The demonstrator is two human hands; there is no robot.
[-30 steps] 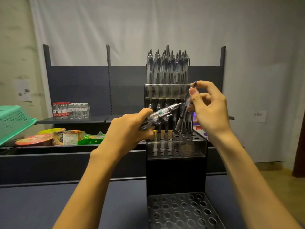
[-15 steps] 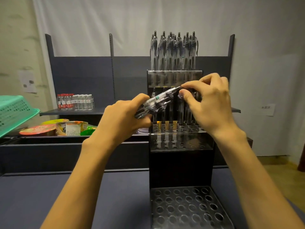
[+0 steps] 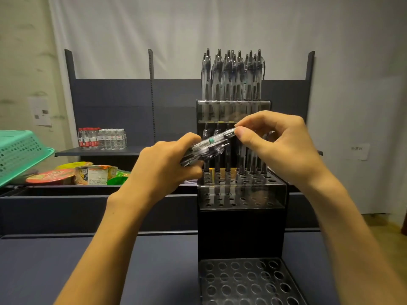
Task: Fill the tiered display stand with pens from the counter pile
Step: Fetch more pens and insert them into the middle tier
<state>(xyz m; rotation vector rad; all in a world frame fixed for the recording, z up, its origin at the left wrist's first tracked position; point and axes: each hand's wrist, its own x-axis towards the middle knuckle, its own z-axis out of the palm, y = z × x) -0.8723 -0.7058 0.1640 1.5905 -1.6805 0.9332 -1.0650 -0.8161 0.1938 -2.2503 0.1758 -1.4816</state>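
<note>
Nearest you, the bottom tier (image 3: 248, 282) of the display stand (image 3: 240, 234) has rows of round holes, none holding a pen. It sits on the dark counter (image 3: 110, 267)

Your left hand (image 3: 163, 170) is curled round a bundle of pens (image 3: 204, 148), gripping them at their lower ends so they slant up to the right in front of the stand. Your right hand (image 3: 279, 148) pinches the top end of one pen in that bundle between thumb and forefinger, other fingers curled over; both hands hover over the middle tier

Middle tier (image 3: 242, 194), clear-fronted: a few pens (image 3: 226, 164) stand upright in the back holes, front holes bare. Exact count hard to tell, your hands cover part of it

Top tier (image 3: 233, 111): packed with upright pens (image 3: 233, 78), clips up

Left of the stand, farther back: a green basket (image 3: 19, 153) tilted at the frame edge, snack packets (image 3: 72, 175) in a dark tray. Behind those, a shelf (image 3: 99, 151) with water bottles (image 3: 102, 139) against dark back panels. A white curtain (image 3: 176, 34) hangs behind, paper notes on the walls at left and right
</note>
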